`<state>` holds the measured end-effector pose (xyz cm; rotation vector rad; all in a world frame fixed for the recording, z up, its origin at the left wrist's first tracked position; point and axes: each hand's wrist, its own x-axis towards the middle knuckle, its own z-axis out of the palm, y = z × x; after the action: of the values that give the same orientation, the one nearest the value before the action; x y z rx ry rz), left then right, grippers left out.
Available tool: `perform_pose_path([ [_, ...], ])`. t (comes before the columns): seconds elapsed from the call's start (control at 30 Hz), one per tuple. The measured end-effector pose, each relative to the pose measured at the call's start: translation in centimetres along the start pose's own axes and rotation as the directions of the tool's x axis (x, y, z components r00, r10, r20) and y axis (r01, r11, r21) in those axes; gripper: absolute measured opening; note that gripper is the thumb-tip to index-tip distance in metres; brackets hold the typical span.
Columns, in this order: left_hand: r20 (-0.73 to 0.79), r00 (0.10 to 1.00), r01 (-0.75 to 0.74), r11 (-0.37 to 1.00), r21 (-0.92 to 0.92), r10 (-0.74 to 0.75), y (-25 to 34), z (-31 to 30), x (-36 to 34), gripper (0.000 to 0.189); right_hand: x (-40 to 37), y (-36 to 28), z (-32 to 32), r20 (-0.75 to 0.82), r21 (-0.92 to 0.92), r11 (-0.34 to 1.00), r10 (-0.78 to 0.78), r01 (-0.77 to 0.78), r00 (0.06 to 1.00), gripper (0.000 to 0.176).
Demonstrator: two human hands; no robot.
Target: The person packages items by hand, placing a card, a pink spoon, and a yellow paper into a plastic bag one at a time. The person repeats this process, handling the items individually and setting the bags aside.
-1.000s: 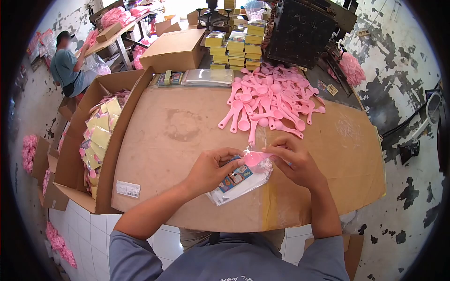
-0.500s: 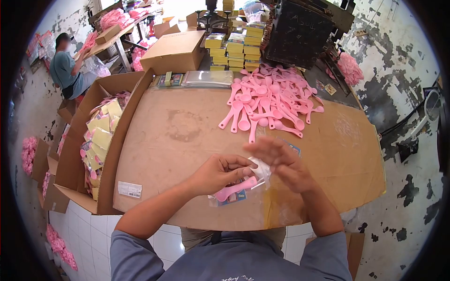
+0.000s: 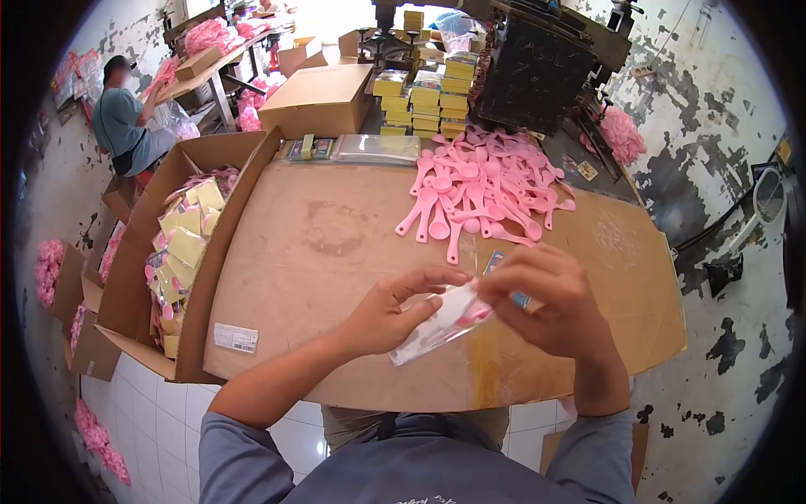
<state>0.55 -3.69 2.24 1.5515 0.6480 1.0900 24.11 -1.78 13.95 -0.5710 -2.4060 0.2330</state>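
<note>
Between my two hands is a clear plastic bag (image 3: 420,340) with a white face upward and something pink showing at its right part. My left hand (image 3: 390,312) grips its upper left edge between thumb and fingers. The bent fingers of my right hand (image 3: 541,298) pinch the bag's upper right end. Behind my right hand lies a blue printed card (image 3: 494,262), partly covered by the fingers. A heap of pink spoons (image 3: 478,189) spreads over the table just beyond.
An open carton (image 3: 239,252) holding packed yellow cards and pink spoons stands left of the cardboard-covered table (image 3: 285,294). At the back are a closed box (image 3: 315,97), stacks of yellow-edged cards (image 3: 428,97), clear sleeves (image 3: 376,149) and a black machine (image 3: 533,71). A person (image 3: 124,122) sits far left.
The pink spoon and blue card beneath my left hand no longer show as before; the bag's white face is up there. My right hand has gone from spread fingers to pinching the bag's end.
</note>
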Motion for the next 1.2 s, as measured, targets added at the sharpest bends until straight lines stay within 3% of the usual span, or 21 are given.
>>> perform_pose_path([
  [0.23,0.003,0.988,-0.151,0.950,0.274,0.156,2.2,1.3,-0.6,0.047,0.2,-0.6,1.2,-0.020,0.132,0.960,0.253,-0.248,0.967,0.013],
  [0.3,-0.022,0.984,-0.162,0.941,0.298,0.177,2.0,1.5,-0.5,0.047,0.1,-0.3,1.6,0.002,0.162,0.956,0.247,-0.244,0.969,0.012],
  [0.43,-0.129,0.988,-0.069,0.986,0.152,0.089,1.4,1.7,-0.2,0.044,0.2,0.3,2.8,-0.123,0.145,0.972,0.205,-0.187,0.971,0.019],
  [0.53,-0.189,0.982,0.016,0.995,0.096,0.003,2.3,1.5,-0.4,0.044,0.4,0.8,3.6,-0.231,-0.236,0.971,-0.094,0.038,0.968,0.024],
  [0.57,-0.199,0.980,0.038,0.994,0.100,-0.018,2.4,1.3,-0.5,0.045,0.4,0.7,3.9,-0.199,-0.288,0.957,-0.108,0.047,0.974,0.025],
  [0.63,-0.211,0.978,0.027,0.985,0.173,0.010,1.6,1.3,-0.7,0.048,0.4,0.2,4.5,-0.133,-0.388,0.919,-0.125,0.064,0.983,0.026],
  [0.87,-0.137,0.983,-0.068,0.934,0.349,0.123,0.7,1.4,-0.6,0.043,0.6,0.8,5.8,-0.109,-0.395,0.911,-0.178,0.122,0.978,0.024],
  [1.07,-0.109,0.969,-0.106,0.774,0.624,0.220,1.0,1.5,-0.7,0.040,1.2,0.1,5.3,0.003,-0.458,0.876,-0.166,0.149,0.986,0.024],
  [1.2,-0.061,0.982,-0.084,0.697,0.712,0.181,1.0,1.8,-1.0,0.045,1.4,0.3,5.3,0.091,-0.517,0.843,-0.118,0.148,0.989,0.020],
])
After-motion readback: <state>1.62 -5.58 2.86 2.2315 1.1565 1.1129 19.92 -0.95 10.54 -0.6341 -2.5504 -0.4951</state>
